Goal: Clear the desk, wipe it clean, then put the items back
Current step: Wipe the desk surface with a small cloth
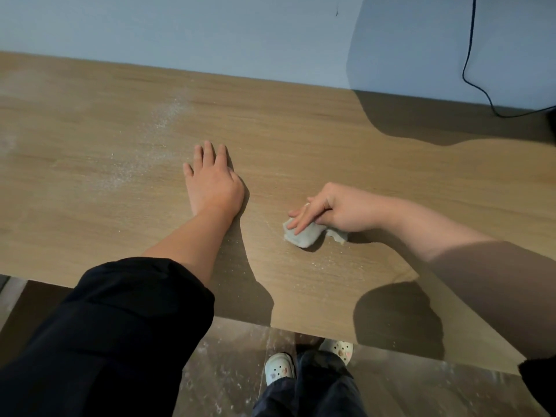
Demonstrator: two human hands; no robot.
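Left hand [212,182]: flat on wooden desk [301,130], fingers straight, holding nothing
Right hand [340,209]: grips crumpled pale cloth [304,234] against desk
Dust [162,121]: white streak, far left

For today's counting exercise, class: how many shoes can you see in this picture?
2. One white shoe is on the floor below the desk edge; the other white shoe is right of it, partly hidden under the desk.

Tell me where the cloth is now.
Head view, right of centre: the cloth lies on the desk under the right hand, to the right of the flat left hand.
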